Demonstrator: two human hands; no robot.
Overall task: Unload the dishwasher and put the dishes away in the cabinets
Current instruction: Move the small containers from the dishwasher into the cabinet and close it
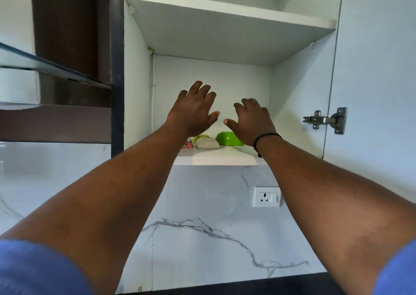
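Reaching into the open wall cabinet (pixel 139 92), both hands are raised above its lower shelf (pixel 216 157): the left hand (pixel 192 112) has its fingers spread wide and the right hand (pixel 252 121) is loosely splayed, and neither holds anything. Dishes already stand on that shelf: a green bowl (pixel 228 138), a white dish (pixel 208 143) just beside it, a second green dish (pixel 199 137) and a floral-patterned piece (pixel 188 145) behind the left wrist. The step in hand appears to be the put-away at the cabinet; the next move probably calls for returning to the dishwasher, which is not in view.
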